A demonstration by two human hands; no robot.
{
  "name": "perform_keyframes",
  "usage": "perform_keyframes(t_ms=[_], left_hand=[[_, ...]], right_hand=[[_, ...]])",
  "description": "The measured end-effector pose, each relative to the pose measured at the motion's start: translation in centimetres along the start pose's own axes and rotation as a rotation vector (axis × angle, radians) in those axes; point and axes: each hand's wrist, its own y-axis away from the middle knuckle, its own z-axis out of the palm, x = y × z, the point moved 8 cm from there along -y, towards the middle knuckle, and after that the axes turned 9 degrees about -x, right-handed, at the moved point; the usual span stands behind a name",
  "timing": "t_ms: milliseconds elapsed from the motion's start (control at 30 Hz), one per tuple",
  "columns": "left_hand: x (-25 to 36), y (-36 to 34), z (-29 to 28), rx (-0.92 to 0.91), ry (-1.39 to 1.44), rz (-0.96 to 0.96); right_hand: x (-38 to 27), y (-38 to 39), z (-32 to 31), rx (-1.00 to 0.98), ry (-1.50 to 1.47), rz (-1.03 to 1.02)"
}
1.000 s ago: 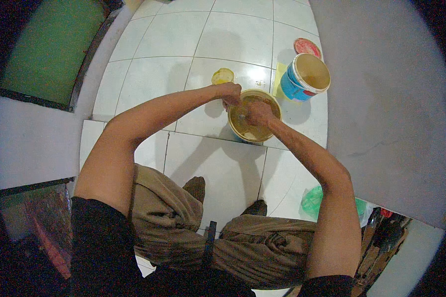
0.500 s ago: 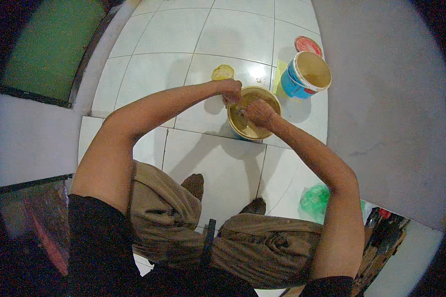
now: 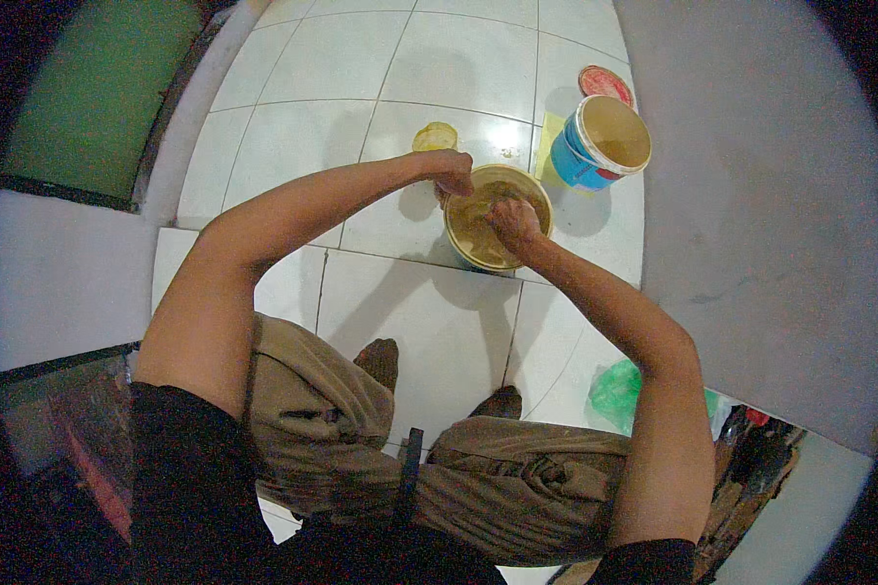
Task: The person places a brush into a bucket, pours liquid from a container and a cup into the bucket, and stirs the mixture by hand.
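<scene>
Right hand (image 3: 516,223) has shifted inside the bucket (image 3: 464,249); blue pail (image 3: 578,166) stands near; left hand (image 3: 450,171) has fingers gripping the rim, right's hold unclear.

The person wears a black top (image 3: 380,560) with short sleeves (image 3: 190,468), whose hems end above the elbows. Below it are loose brown trousers (image 3: 522,483), heavily creased, the cloth bunched into folds on both legs. A narrow black strap (image 3: 409,476) with a squared end shows at the middle front. The left hand (image 3: 454,174) and right hand (image 3: 513,222) are bare
</scene>
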Motion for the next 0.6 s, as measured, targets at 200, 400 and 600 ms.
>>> perform_keyframes(t_ms=[200, 400, 600], left_hand=[[0.4, 0.7, 0.1, -0.090, 0.053, 0.009], [-1.6, -0.1, 1.3, -0.073, 0.118, 0.008], [-1.2, -0.1, 1.5, -0.109, 0.126, -0.011]], right_hand=[[0.3, 0.4, -0.2, -0.088, -0.098, 0.117], [-1.1, 0.4, -1.7, -0.123, -0.004, 0.116], [0.5, -1.6, 2.2, -0.075, -0.174, 0.213]])
